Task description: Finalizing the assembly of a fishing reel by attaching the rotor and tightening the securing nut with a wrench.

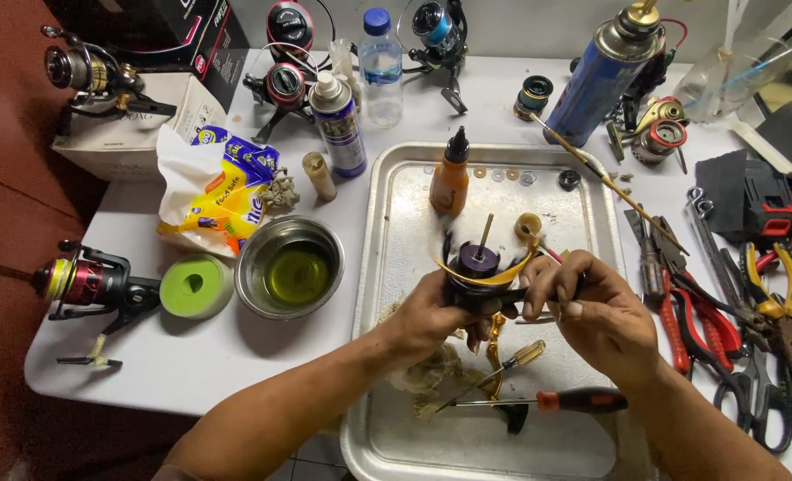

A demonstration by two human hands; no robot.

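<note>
Over the metal tray [396, 223], my left hand [427, 316] grips a dark purple fishing reel body [478, 267] with a gold bail arm and an upright shaft. My right hand [596, 316] pinches the reel's right side, fingers closed on a small part next to the gold bail. Below the hands, two screwdrivers lie on the tray: one with an amber handle [525, 356] and one with an orange and black handle [583, 401]. A crumpled rag [431, 374] and a gold reel part [495, 343] lie under my left wrist.
An orange oil bottle [450, 174] and small washers sit at the tray's far end. Left of the tray stand a steel bowl of yellow liquid [291, 267], a green tape roll [195, 287], a spray can [338, 125] and several reels. Pliers and scissors [752, 330] crowd the right.
</note>
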